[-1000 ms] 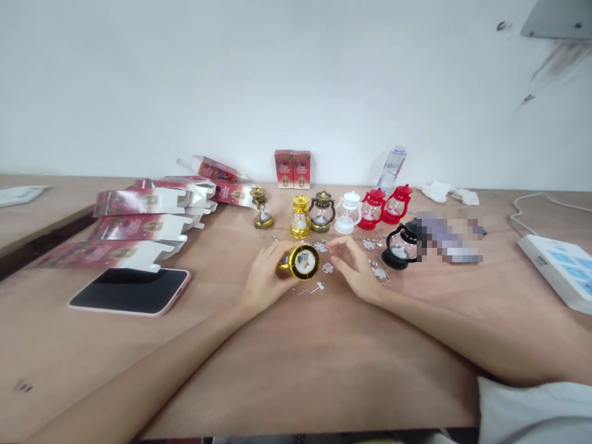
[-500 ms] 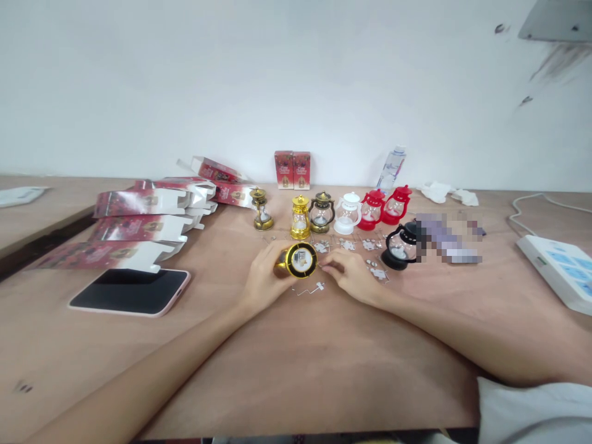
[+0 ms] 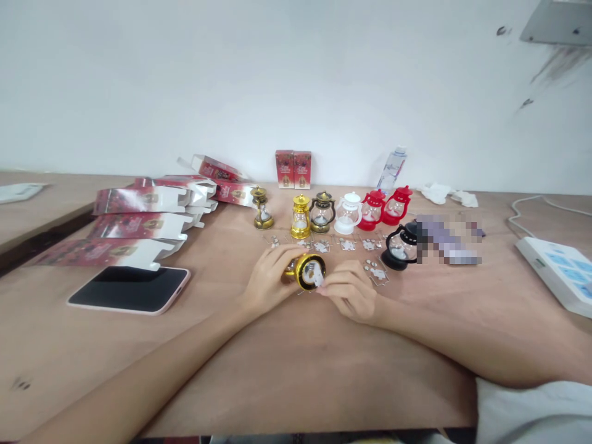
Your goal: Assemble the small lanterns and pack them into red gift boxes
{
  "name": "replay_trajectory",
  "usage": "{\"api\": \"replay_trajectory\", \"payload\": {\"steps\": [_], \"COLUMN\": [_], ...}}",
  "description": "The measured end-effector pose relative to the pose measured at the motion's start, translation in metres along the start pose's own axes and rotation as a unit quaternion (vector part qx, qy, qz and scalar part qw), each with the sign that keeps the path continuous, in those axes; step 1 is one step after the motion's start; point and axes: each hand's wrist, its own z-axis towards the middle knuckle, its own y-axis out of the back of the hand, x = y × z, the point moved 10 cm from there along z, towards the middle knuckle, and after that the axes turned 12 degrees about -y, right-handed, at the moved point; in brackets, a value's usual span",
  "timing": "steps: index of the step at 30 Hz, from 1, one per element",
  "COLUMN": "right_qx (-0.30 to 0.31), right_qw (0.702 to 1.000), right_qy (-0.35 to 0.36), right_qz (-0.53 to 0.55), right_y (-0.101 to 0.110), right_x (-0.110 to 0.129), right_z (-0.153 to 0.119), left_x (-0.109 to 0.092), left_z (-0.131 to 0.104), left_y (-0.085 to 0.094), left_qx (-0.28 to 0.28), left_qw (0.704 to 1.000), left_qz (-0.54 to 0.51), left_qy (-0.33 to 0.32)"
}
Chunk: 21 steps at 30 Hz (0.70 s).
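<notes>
My left hand (image 3: 268, 279) is wrapped round a small gold lantern (image 3: 301, 276), tipped on its side so that its round, black-ringed base faces me. My right hand (image 3: 354, 293) pinches a small white piece (image 3: 319, 275) against the open base. Just beyond my hands stand a gold lantern (image 3: 300, 221), a bronze one (image 3: 322, 214), a white one (image 3: 348, 216) and red ones (image 3: 372, 213). A black lantern (image 3: 398, 248) is to the right. Small metal and white parts (image 3: 378, 272) lie in groups before them.
Flattened red printed boxes (image 3: 134, 225) are piled at left, behind a phone (image 3: 132, 290). Two upright red boxes (image 3: 293, 169) and a plastic bottle (image 3: 392, 168) stand by the wall. Crumpled tissue (image 3: 437, 192) and a white device (image 3: 559, 271) with a cable are at right.
The lantern has shifted slightly right and tilted, its base turning toward my right hand. My right hand has brought a white piece up to the base.
</notes>
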Motion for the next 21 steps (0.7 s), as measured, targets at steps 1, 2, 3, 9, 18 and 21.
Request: {"api": "replay_trajectory", "payload": {"steps": [1, 2, 3, 9, 18, 21], "right_qx": [0.002, 0.002, 0.000, -0.010, -0.020, -0.023], "right_qw": [1.000, 1.000, 1.000, 0.999, 0.999, 0.999], "right_qy": [0.007, 0.010, 0.009, 0.001, 0.003, -0.013], "right_qz": [-0.006, -0.010, -0.012, -0.032, -0.048, -0.038], "right_y": [-0.002, -0.003, -0.003, -0.003, -0.002, -0.001], "right_x": [0.002, 0.004, 0.004, 0.003, 0.004, 0.001], "right_z": [0.000, -0.001, 0.000, 0.000, -0.002, -0.001], "left_x": [-0.002, -0.004, -0.006, -0.013, -0.016, -0.015], "left_z": [0.000, 0.000, 0.000, 0.003, 0.002, 0.002], "left_y": [-0.001, -0.001, -0.002, 0.000, -0.001, -0.001], "left_qx": [0.003, 0.003, 0.005, 0.000, 0.009, 0.010], "left_qw": [1.000, 1.000, 0.999, 0.998, 0.996, 0.995], "left_qz": [0.005, 0.010, 0.016, 0.031, 0.061, 0.065], "left_qy": [-0.013, -0.024, -0.033, -0.060, -0.071, -0.072]}}
